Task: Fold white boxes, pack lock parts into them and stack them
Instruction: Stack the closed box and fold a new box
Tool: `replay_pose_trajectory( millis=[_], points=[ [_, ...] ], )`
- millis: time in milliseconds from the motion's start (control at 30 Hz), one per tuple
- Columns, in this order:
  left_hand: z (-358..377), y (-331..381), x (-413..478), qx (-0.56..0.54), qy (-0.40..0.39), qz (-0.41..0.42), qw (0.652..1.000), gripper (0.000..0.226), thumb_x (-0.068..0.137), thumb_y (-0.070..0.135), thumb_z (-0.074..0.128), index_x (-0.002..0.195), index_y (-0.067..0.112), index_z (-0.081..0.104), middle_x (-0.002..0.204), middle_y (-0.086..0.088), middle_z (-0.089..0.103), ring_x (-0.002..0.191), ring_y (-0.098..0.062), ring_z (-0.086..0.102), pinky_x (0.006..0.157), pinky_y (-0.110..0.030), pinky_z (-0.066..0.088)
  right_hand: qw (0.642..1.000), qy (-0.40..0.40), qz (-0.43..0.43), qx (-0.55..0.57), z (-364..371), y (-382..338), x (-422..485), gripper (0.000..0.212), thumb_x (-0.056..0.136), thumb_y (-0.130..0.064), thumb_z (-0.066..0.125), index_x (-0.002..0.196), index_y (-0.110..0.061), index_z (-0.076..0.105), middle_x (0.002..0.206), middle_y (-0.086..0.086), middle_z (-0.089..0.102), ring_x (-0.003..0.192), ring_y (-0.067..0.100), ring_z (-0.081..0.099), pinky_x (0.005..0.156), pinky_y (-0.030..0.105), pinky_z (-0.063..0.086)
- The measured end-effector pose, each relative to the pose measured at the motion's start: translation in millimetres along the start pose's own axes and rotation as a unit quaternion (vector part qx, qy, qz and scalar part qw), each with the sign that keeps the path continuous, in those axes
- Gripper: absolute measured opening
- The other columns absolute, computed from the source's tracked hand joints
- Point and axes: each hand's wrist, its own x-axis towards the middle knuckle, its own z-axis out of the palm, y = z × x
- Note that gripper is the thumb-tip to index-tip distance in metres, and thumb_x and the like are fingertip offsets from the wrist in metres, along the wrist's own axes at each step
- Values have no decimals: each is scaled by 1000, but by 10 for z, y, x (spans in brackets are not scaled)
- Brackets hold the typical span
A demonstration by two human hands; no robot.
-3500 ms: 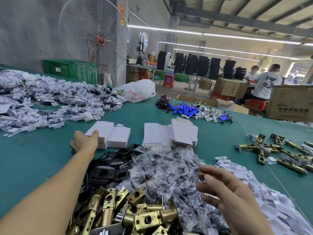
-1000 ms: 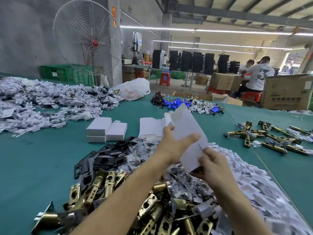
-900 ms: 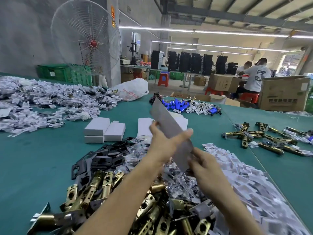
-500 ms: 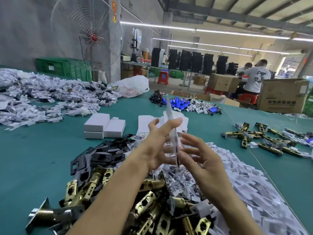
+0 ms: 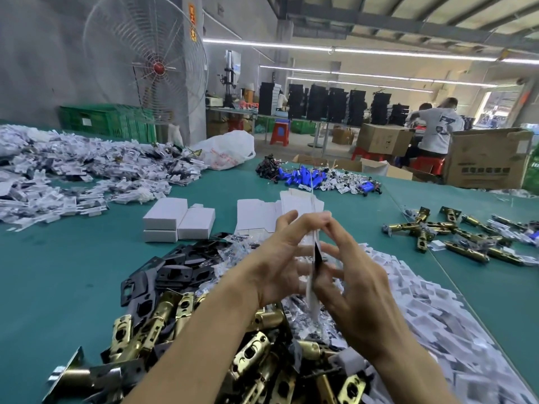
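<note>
White box (image 5: 309, 293), partly opened and seen almost edge-on, stands upright between both hands above the near heap of parts, a dark slit showing along its middle. The left grip (image 5: 277, 266) holds it from the left side, with the thumb raised near the top edge and the fingers spread against its face. The right grip (image 5: 358, 287) pinches it from the other side, with the forefinger bent onto the top edge and the other fingers pressed to the card lower down. Under the hands lies a mound of brass latches (image 5: 163, 319), with black plates (image 5: 180, 266) at its far left and small clear bags (image 5: 306, 325) mixed in. To the right of the mound spreads a heap of white paper slips (image 5: 423, 316). Beyond the hands on the green worktop (image 5: 58, 272) lies a pile of flat blanks (image 5: 256, 214). Left of it are the folded boxes (image 5: 175, 217), two stacked and a third just beside them. Further right more latches (image 5: 455, 234) lie scattered. At the far edge sit blue parts (image 5: 306, 173) and a white plastic bag (image 5: 227, 153), while a wide drift of white packets (image 5: 73, 170) covers the left. A large fan (image 5: 145, 59) stands behind it. A person (image 5: 440, 132) sits at the back by cardboard cartons (image 5: 484, 158).
</note>
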Motion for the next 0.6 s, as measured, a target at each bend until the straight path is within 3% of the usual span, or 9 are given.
replay_pose_trajectory(
  millis=[67,167,233,300,367,433,500,533,600],
  points=[
    [-12,-12,2,6,37,17,999,113,58,42,86,152,39,25,102,-12,69,74,-29,72,69,-46,59,999,9,-9,-37,22,2,-8,62,94,-36,47,151,-27,27,126,-4,63,98,1,62,77,10,41],
    [13,-28,4,2,67,33,997,113,62,32,89,148,46,18,118,-13,63,70,-26,73,60,-43,59,997,54,-11,-59,-7,21,-14,60,90,-23,54,147,-19,38,112,10,68,89,17,63,74,3,33],
    [20,-33,19,-2,76,54,996,104,60,31,88,143,41,26,116,-12,64,70,-25,74,59,-45,59,994,89,-12,-61,-30,-1,3,56,89,-30,48,143,-18,48,118,0,63,91,7,58,80,-5,30],
    [12,-42,32,1,95,69,993,101,53,30,89,137,35,32,112,-12,66,71,-25,74,61,-48,59,993,111,-13,-49,-17,-3,20,51,87,-26,48,136,-18,56,116,-8,60,94,-4,53,82,-5,32],
    [-13,-52,56,2,118,85,989,100,52,23,89,135,31,35,112,-11,68,72,-23,74,61,-47,59,994,102,4,-35,-3,31,32,48,84,-5,51,128,-18,64,111,-10,62,95,-8,53,81,-3,35],
    [-50,-66,78,21,152,120,981,99,56,10,92,137,28,37,107,-6,70,71,-17,74,61,-41,59,997,53,60,-13,-20,92,46,58,79,14,51,122,-21,69,107,-12,66,90,-7,58,79,-1,39],
    [-101,-92,96,122,187,190,956,91,61,5,93,134,26,43,96,9,71,74,-4,71,63,-28,59,993,23,111,15,-54,127,38,59,80,16,50,112,-29,72,101,-14,69,89,0,66,79,8,48],
    [-107,-97,90,184,195,223,937,85,62,8,93,130,28,46,92,15,70,77,1,70,64,-20,58,991,39,125,35,-68,131,40,59,82,15,50,106,-35,70,98,-16,70,89,5,68,83,20,54],
    [-90,-103,62,270,196,254,908,82,62,12,94,126,35,48,96,16,68,80,0,70,69,-23,60,980,113,135,93,-90,81,64,56,89,9,50,102,-44,63,94,-22,70,86,15,70,77,42,58]
  ],
)
